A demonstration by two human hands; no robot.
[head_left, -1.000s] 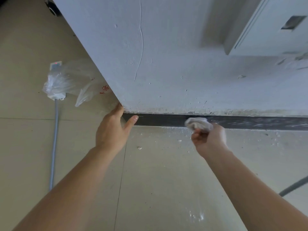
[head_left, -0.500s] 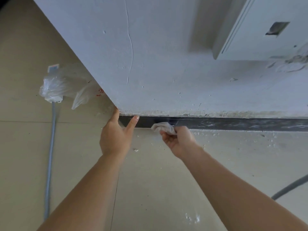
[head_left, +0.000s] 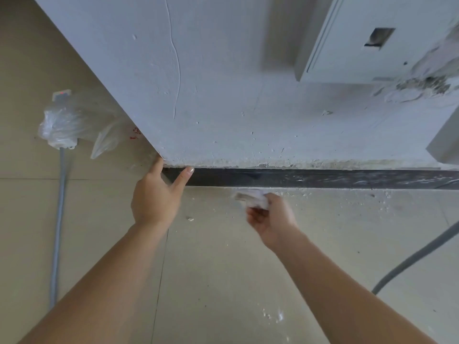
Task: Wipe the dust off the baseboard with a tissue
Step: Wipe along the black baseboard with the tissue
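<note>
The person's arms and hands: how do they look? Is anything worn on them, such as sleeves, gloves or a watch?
Both are bare. The left hand and the right hand wear no glove, and no ring, watch or bracelet shows. No sleeve shows on the left forearm or the right forearm. The right hand is blurred, so small details there cannot be told.

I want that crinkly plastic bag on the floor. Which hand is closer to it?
Left. The left hand rests at the corner of the wall, just right of the plastic bag; the right hand, gripping the tissue, is farther right along the baseboard.
</note>
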